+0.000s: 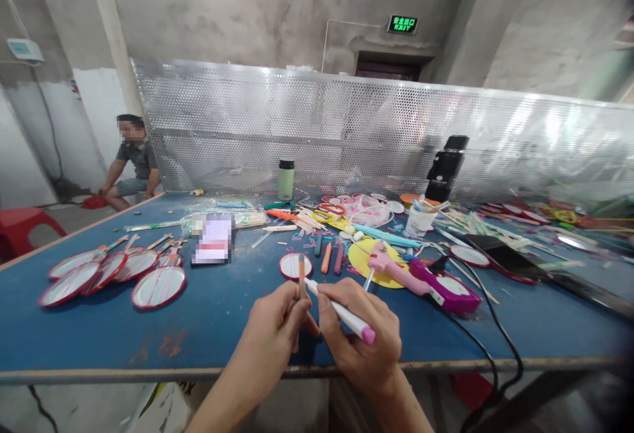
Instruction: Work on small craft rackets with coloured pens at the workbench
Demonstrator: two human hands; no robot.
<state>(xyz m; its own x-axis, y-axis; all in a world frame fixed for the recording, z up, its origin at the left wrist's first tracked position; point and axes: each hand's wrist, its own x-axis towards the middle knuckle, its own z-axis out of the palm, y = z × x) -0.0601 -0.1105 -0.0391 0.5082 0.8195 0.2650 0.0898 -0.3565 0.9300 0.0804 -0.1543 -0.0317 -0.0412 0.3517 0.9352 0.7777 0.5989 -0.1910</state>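
Observation:
My left hand [275,331] is closed around a thin wooden stick [302,268] with an orange-tinted end, held upright above the front edge of the blue table [99,327]. My right hand [364,340] grips a white marker with a pink end [341,314], its tip touching the stick. A small round red-rimmed fan [295,265] lies on the table just beyond the stick.
Several red-rimmed round fans [113,274] lie at the left. A pink glue gun [396,271], a magenta glue gun [448,288] with a black cable, markers, sticks, a white cup [419,220], a green bottle [286,179] and a phone [500,255] clutter the middle and right. A person [131,166] sits at the far left.

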